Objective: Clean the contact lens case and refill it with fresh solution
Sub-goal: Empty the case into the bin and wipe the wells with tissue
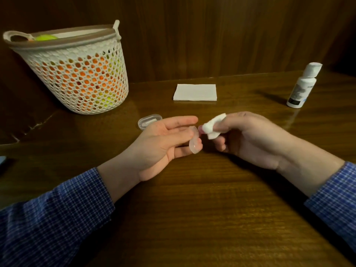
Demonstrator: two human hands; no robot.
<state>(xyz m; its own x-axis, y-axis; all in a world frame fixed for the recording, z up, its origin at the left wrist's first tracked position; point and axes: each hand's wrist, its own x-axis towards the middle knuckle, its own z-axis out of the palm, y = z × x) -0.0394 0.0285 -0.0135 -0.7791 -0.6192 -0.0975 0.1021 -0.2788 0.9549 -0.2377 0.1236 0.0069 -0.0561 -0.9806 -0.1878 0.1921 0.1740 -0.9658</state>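
Lens case (pixel 194 142) pinched in left hand (pixel 163 143) fingertips, w/ right hand (pixel 248 137) gripping tissue wad (pixel 212 126) just beside it

Far left of the hands, a dark flat object (pixel 2 160) is cut by the edge; the white plastic bottle (pixel 302 87)'s label print, beyond the right hand (pixel 250 139), seems too blurred to read.

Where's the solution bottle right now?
In the head view, the solution bottle stands on the table's far right, beyond the right hand.
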